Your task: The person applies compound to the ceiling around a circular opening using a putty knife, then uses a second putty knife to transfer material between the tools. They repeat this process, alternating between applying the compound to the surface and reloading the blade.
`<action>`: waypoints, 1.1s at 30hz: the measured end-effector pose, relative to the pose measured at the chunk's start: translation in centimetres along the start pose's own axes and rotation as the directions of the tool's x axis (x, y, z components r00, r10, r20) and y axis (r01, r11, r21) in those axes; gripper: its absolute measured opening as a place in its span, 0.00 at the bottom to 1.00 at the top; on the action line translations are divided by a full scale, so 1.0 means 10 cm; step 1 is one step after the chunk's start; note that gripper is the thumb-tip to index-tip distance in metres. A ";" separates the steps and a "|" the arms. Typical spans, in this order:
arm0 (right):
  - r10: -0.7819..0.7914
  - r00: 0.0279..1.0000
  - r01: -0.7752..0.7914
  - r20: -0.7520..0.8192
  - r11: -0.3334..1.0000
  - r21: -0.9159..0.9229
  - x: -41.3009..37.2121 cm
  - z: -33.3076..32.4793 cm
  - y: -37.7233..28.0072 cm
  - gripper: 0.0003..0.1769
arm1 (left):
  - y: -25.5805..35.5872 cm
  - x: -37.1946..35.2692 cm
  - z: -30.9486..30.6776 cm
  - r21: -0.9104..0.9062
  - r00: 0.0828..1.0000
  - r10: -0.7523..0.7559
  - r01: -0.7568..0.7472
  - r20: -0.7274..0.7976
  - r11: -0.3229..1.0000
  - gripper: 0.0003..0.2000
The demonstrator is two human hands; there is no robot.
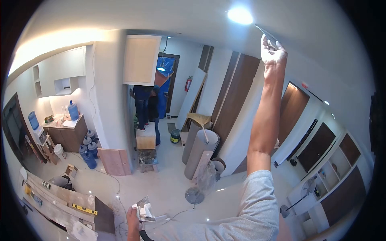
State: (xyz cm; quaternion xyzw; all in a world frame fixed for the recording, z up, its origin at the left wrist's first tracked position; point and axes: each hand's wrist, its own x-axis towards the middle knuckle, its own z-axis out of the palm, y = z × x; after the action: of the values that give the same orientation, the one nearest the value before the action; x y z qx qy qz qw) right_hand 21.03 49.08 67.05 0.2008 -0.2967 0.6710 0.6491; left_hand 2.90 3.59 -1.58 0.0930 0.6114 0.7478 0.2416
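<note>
My right hand (274,53) reaches up to the white ceiling (321,48), its fingers whitened with powder or paste. It is closed on a thin flat putty knife (263,30), whose tip lies at or close to the ceiling beside a bright ceiling light (240,16). Low in the view, my left hand (133,220) grips the edge of a flat plate (150,217) carrying a lump of white putty (145,210). Exactly how the fingers sit around this plate is partly hidden.
Below stand a fan (196,195), large grey rolls (197,154) and a workbench (60,201) with a yellow level (85,209). Blue water bottles (87,156) are at left. A person (142,104) stands on a raised platform, another beside them. A cable (116,182) crosses the floor.
</note>
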 end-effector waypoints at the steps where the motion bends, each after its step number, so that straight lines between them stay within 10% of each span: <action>1: 0.024 1.000 -0.023 -0.012 0.999 0.046 -0.04 0.06 -0.05 0.16 | -0.04 0.01 0.00 0.009 1.000 0.010 -0.010 -0.025 1.000 0.14; 7: 0.038 0.998 -0.041 0.042 0.996 0.076 -0.59 0.54 -0.28 0.15 | 0.17 -0.08 0.10 -0.212 0.995 -0.092 0.101 0.049 0.972 0.13; 17: -0.102 0.935 0.033 0.339 0.978 0.205 -1.53 0.64 -1.06 0.14 | 0.51 -0.09 0.21 0.029 0.996 -0.066 0.064 0.057 0.998 0.13; 22: -0.277 0.959 0.281 0.058 0.956 -0.086 -0.87 -0.07 -0.67 0.14 | 0.39 -0.04 0.14 0.000 0.988 -0.067 0.067 0.140 0.998 0.12; 28: -0.013 1.000 0.003 -0.023 0.929 -0.370 0.11 -0.51 -0.13 0.18 | 0.22 0.00 0.11 -0.041 0.998 -0.042 0.044 0.053 0.998 0.12; 33: 0.033 0.992 -0.058 -0.121 0.976 -0.209 0.28 -0.18 -0.07 0.19 | 0.27 -0.04 0.10 -0.038 0.997 -0.036 0.039 0.066 0.999 0.14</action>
State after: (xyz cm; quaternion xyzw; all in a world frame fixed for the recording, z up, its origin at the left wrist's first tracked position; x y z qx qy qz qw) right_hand 21.67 52.36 67.69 0.0838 -0.3326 0.6608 0.6677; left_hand 3.04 3.93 1.31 0.1012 0.5900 0.7516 0.2772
